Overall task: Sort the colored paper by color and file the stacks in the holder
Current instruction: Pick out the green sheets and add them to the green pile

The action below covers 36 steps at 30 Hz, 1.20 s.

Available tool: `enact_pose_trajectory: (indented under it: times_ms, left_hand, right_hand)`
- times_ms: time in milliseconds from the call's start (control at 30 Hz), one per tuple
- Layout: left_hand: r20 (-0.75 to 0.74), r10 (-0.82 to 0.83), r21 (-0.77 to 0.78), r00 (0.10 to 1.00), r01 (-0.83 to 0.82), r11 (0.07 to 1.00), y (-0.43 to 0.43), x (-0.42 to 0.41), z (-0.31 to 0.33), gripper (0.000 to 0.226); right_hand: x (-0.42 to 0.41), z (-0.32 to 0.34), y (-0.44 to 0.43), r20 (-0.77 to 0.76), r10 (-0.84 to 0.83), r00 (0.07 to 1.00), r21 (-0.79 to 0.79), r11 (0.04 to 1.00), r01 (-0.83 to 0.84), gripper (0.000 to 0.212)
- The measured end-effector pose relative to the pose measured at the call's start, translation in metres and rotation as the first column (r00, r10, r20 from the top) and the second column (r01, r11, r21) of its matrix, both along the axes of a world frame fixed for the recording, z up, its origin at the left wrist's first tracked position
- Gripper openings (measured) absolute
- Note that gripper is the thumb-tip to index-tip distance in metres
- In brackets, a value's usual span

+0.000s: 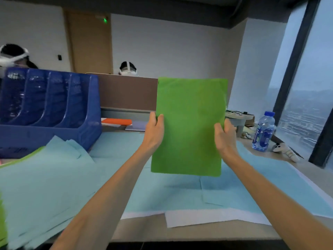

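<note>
Two hands grip green stack (189,127) edges, above table (198,231).

Pale wall (171,44), window (311,98), possibly wooden door (90,44)

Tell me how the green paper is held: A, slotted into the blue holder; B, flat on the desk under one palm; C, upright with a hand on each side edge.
C: the green paper is upright in the air, the left hand gripping its left edge and the right hand its right edge.
</note>
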<state>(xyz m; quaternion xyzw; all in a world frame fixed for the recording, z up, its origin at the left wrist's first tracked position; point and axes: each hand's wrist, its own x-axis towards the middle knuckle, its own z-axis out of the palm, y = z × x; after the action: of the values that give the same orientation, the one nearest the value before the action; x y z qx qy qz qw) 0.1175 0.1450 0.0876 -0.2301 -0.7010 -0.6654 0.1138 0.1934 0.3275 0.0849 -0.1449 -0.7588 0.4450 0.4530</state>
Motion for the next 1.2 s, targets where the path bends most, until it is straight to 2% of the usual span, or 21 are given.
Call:
enact_pose_trajectory:
  times_ms: [67, 133, 233, 300, 367, 533, 667, 733, 800, 867, 933, 1033, 1133, 1200]
  left_hand:
    - [0.023, 0.043, -0.013, 0.999, -0.042, 0.999, -0.037, -0.003, 0.001, 0.022]
    - [0.045, 0.057, -0.038, 0.997, -0.055, 0.998, -0.077, -0.007, -0.002, 0.014]
    - [0.101, 0.17, -0.03, 0.98, -0.168, 0.985, -0.142, -0.006, -0.009, 0.04]
    - [0.138, 0.222, 0.021, 0.965, -0.227, 0.974, -0.187, 0.001, -0.013, 0.028]
    - [0.177, 0.267, 0.034, 0.947, -0.277, 0.96, -0.231, 0.011, -0.018, 0.025]
    - [0.285, 0.446, 0.056, 0.849, -0.479, 0.876, -0.328, 0.047, -0.025, 0.019]
    - [0.337, 0.533, 0.118, 0.776, -0.597, 0.794, -0.393, 0.074, -0.034, 0.025]
    - [0.359, 0.566, 0.139, 0.742, -0.642, 0.754, -0.42, 0.088, -0.04, 0.024]
    - [0.381, 0.581, 0.161, 0.719, -0.67, 0.725, -0.441, 0.102, -0.046, 0.025]
    - [0.402, 0.594, 0.178, 0.697, -0.696, 0.695, -0.459, 0.115, -0.052, 0.024]
    - [0.412, 0.603, 0.19, 0.683, -0.712, 0.676, -0.473, 0.128, -0.055, 0.023]
    - [0.415, 0.614, 0.18, 0.671, -0.722, 0.668, -0.492, 0.143, -0.059, 0.033]
    - [0.422, 0.625, 0.149, 0.657, -0.73, 0.667, -0.503, 0.154, -0.056, 0.032]
    - [0.423, 0.61, 0.163, 0.671, -0.718, 0.677, -0.505, 0.159, -0.053, 0.03]
  right_hand:
    - [-0.016, 0.002, -0.024, 0.009, 0.046, 0.999, 0.024, 0.999, -0.046, 0.023]
    - [-0.033, 0.002, -0.055, 0.023, 0.116, 0.993, 0.047, 0.992, -0.117, 0.019]
    - [-0.059, -0.003, -0.113, 0.038, 0.268, 0.963, 0.029, 0.963, -0.269, 0.011]
    - [-0.073, -0.006, -0.155, 0.037, 0.368, 0.929, -0.005, 0.93, -0.368, 0.019]
    - [-0.083, -0.009, -0.199, 0.064, 0.476, 0.877, -0.043, 0.879, -0.474, 0.022]
    - [-0.097, -0.01, -0.305, 0.147, 0.681, 0.717, -0.101, 0.732, -0.674, 0.011]
    - [-0.1, -0.019, -0.366, 0.344, 0.742, 0.575, -0.092, 0.636, -0.766, 0.02]
    - [-0.097, -0.028, -0.383, 0.464, 0.721, 0.515, -0.065, 0.607, -0.792, 0.025]
    - [-0.094, -0.035, -0.394, 0.632, 0.613, 0.475, 0.084, 0.555, -0.827, 0.029]
    - [-0.09, -0.04, -0.403, 0.794, 0.409, 0.45, 0.273, 0.421, -0.865, 0.041]
    - [-0.083, -0.044, -0.411, 0.886, 0.18, 0.427, 0.375, 0.264, -0.889, 0.071]
    - [-0.072, -0.049, -0.418, 0.924, -0.032, 0.382, 0.382, 0.144, -0.913, 0.105]
    - [-0.066, -0.049, -0.422, 0.946, -0.081, 0.313, 0.321, 0.131, -0.938, 0.121]
    - [-0.064, -0.047, -0.424, 0.962, -0.079, 0.261, 0.27, 0.142, -0.952, 0.121]
